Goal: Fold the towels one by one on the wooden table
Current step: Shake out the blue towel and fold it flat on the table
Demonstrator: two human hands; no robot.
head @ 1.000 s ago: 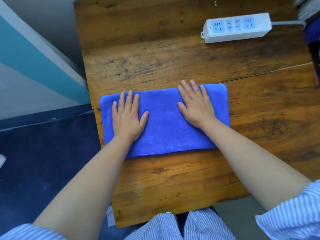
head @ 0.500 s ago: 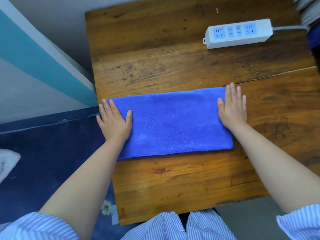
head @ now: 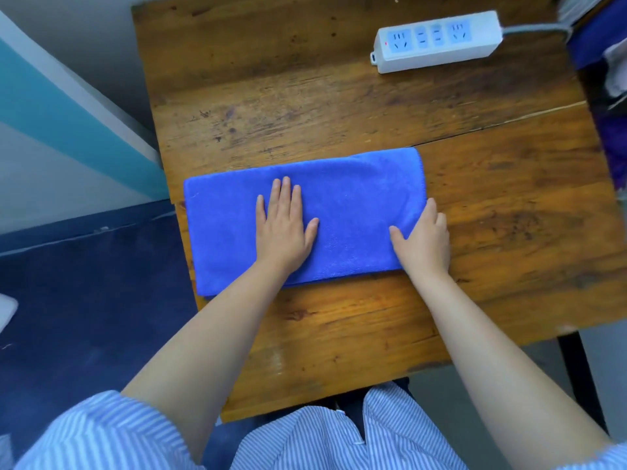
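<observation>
A blue towel point(head: 356, 198), folded into a long strip, lies flat across the wooden table point(head: 339, 106) near its left edge. My left hand point(head: 285, 228) presses flat on the middle of the strip with straight fingers. My right hand point(head: 424, 242) is at the towel's right end. Its thumb lies on top of the cloth and its fingers curl around the edge, so it grips that end. No other towel is in view.
A white power strip point(head: 437, 40) with a grey cable lies at the table's far right. Dark and purple things point(head: 607, 62) crowd the right border. Dark blue floor point(head: 84, 300) and a teal-striped wall lie to the left.
My left hand moved from the towel's left end to its middle. My right hand went from lying flat at the right end to curling around that edge, nearer to me.
</observation>
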